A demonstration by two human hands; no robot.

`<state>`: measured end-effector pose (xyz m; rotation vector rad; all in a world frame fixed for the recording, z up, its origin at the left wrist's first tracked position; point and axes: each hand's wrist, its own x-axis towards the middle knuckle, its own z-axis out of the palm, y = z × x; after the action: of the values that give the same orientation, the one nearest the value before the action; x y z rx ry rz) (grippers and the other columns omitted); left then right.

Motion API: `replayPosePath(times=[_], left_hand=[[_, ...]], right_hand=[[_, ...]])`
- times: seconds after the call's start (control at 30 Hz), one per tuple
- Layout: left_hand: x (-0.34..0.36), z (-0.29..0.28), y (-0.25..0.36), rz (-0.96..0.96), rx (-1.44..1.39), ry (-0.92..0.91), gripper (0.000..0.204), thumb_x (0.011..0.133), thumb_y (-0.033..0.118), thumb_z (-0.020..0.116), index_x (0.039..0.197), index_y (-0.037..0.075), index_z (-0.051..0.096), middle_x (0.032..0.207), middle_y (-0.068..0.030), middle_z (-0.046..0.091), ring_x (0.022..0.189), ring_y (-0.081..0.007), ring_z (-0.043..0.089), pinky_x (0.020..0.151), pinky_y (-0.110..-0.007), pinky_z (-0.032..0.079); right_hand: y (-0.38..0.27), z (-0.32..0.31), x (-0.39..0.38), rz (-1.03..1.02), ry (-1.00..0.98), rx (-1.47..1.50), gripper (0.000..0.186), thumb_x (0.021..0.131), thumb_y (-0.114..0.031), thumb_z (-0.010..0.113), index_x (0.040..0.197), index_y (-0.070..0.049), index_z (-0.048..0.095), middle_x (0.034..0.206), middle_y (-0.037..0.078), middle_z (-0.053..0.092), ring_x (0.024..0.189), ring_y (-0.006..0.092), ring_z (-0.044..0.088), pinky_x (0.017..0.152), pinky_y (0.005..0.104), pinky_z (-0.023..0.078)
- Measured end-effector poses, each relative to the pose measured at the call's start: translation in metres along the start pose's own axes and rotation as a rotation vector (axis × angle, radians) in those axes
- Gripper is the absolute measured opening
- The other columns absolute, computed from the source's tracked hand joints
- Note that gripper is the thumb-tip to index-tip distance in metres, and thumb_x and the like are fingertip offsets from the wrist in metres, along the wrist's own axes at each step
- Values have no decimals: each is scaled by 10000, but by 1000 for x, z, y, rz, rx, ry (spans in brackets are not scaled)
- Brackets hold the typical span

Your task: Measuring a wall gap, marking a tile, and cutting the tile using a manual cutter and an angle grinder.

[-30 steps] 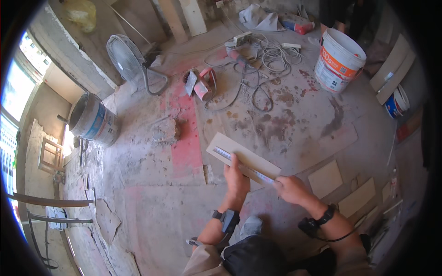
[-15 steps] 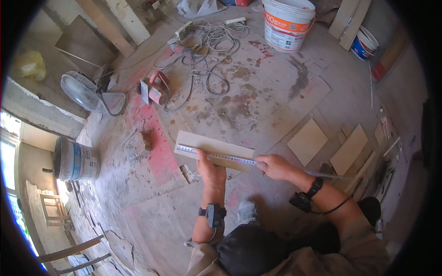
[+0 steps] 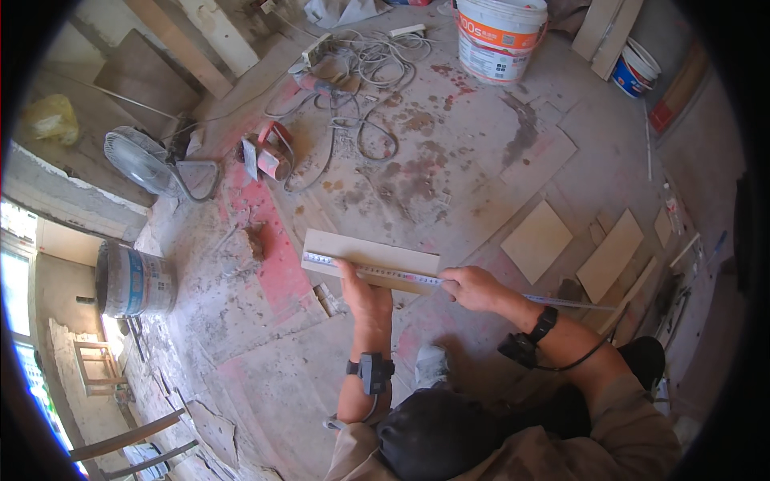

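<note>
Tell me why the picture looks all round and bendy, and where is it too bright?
In the head view, the corners are black and straight edges curve near the rim, from the fisheye lens; in the head view, the window at far left glares white; also in the head view, the tape measure is clear enough to show its marks.

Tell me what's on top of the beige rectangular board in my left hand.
A thin white tape-measure blade lies lengthwise, plus the thumb of your left hand. The board directly beneath them is hidden.
</note>
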<state>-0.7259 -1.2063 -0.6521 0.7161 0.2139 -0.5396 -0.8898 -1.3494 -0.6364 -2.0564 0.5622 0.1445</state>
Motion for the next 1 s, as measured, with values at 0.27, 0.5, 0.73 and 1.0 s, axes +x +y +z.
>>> replayPosePath(times=[0.27, 0.5, 0.73, 1.0], left_hand=[[4, -6, 0, 5, 0, 7, 559, 952, 551, 528, 1291, 110, 478, 1210, -87, 555, 1148, -273, 533, 1029, -485, 419], [9, -15, -3, 22, -1, 39, 579, 973, 529, 510, 1300, 52, 472, 1211, -90, 547, 1105, -272, 536, 998, -470, 425], [8, -20, -5, 43, -26, 64, 531, 954, 523, 550, 1249, 83, 512, 1135, -70, 571, 1093, -259, 541, 999, -450, 427], [9, -17, -9, 11, -57, 35, 502, 980, 495, 521, 1261, 80, 490, 1113, -82, 569, 1047, -277, 564, 950, -473, 464]], right_hand=[[-2, 2, 4, -48, -11, 2, 204, 930, -208, 550, 1048, -84, 661, 786, 157, 671, 777, 363, 652, 696, 447, 494], [13, 15, 10, -142, 21, -60, 201, 926, -195, 546, 1047, -93, 669, 772, 149, 676, 764, 351, 661, 693, 440, 504], [0, 12, 5, -52, -6, 29, 176, 930, -184, 534, 970, -59, 652, 714, 126, 672, 668, 285, 656, 639, 403, 503], [12, 10, 3, -38, 20, 11, 164, 922, -197, 557, 977, -78, 656, 785, 179, 670, 750, 376, 650, 671, 455, 495]])
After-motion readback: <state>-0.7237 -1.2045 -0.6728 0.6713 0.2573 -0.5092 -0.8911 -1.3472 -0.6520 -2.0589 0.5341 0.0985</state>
